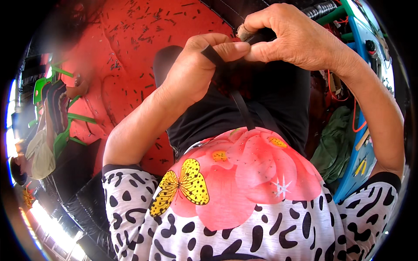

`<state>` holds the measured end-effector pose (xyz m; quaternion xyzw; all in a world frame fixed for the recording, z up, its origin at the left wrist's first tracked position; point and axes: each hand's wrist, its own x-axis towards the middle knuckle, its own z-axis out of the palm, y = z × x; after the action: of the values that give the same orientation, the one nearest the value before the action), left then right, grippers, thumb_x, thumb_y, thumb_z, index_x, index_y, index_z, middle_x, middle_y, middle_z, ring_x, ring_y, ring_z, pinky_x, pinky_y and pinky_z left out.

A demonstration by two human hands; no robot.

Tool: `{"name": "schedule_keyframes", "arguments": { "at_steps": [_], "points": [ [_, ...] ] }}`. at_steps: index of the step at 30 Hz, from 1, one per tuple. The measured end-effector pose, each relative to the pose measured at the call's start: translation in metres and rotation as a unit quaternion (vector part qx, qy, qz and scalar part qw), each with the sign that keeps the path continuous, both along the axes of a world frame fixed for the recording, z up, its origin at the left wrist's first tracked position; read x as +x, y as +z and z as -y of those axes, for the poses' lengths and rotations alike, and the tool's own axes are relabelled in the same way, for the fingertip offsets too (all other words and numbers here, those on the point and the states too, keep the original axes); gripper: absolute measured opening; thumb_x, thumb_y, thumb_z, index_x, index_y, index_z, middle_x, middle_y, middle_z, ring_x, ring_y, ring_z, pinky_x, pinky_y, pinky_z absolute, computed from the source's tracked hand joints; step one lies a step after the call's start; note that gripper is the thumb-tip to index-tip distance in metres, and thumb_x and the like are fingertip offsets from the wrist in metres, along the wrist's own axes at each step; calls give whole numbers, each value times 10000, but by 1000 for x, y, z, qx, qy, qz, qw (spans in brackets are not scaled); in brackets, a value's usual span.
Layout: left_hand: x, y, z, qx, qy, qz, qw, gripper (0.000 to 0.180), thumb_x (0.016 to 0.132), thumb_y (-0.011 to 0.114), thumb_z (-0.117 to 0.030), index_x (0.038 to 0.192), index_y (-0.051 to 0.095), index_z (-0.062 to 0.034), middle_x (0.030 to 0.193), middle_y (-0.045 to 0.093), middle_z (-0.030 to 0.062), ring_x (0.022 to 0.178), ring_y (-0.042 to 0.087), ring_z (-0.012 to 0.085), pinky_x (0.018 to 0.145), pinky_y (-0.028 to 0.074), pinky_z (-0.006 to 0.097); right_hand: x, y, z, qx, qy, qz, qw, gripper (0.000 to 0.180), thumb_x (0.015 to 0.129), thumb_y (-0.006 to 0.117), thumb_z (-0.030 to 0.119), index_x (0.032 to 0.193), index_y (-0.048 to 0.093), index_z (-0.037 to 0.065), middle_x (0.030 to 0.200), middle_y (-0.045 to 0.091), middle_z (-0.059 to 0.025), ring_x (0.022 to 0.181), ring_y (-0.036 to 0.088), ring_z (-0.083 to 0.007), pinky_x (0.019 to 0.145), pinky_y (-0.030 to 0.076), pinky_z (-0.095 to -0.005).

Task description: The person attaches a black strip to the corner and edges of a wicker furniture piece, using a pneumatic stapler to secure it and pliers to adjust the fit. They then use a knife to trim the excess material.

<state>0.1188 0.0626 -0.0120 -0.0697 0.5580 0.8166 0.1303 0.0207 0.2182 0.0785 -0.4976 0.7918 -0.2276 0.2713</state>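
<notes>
In front of my knees, my two hands meet at the fingertips. A flat black strap (pixel 212 55) is pinched in my left hand (pixel 196 65), its short end sticking out past the fingers. Below the hands, a length of black strap (pixel 242 109) runs down over my lap to my shirt. My right hand (pixel 289 41) is closed, thumb and fingertips pressed close to the left thumb, with a dark piece (pixel 261 37) between them whose kind I cannot make out. Something tan (pixel 243 32) covers one of its fingertips.
Small black scraps lie scattered over the red floor (pixel 130 52). At the left, a person in a striped top sits by a green chair (pixel 61 135). A blue table (pixel 357 161) stands at the right, beside dark green cloth (pixel 333 143). Black quilted material (pixel 82 200) lies at the lower left.
</notes>
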Motion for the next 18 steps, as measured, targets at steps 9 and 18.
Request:
{"name": "schedule_keyframes", "arguments": {
  "at_steps": [9, 18],
  "points": [
    [-2, -2, -3, 0, 24, -25, 999, 186, 756, 619, -154, 812, 614, 23, 671, 574, 26, 583, 513, 78, 531, 381, 207, 0, -11, -9, -100, 40, -80, 991, 313, 669, 614, 229, 842, 637, -31, 795, 626, -199, 757, 616, -307, 705, 478, -350],
    [-1, -7, 1, 34, 9, -26, 999, 189, 783, 603, -183, 795, 603, 6, 678, 572, 28, 604, 506, 86, 497, 366, 213, -3, -19, -12, -138, 63, -92, 984, 337, 644, 594, 221, 852, 625, -42, 784, 621, -202, 765, 604, -324, 710, 460, -375]
  ]
}}
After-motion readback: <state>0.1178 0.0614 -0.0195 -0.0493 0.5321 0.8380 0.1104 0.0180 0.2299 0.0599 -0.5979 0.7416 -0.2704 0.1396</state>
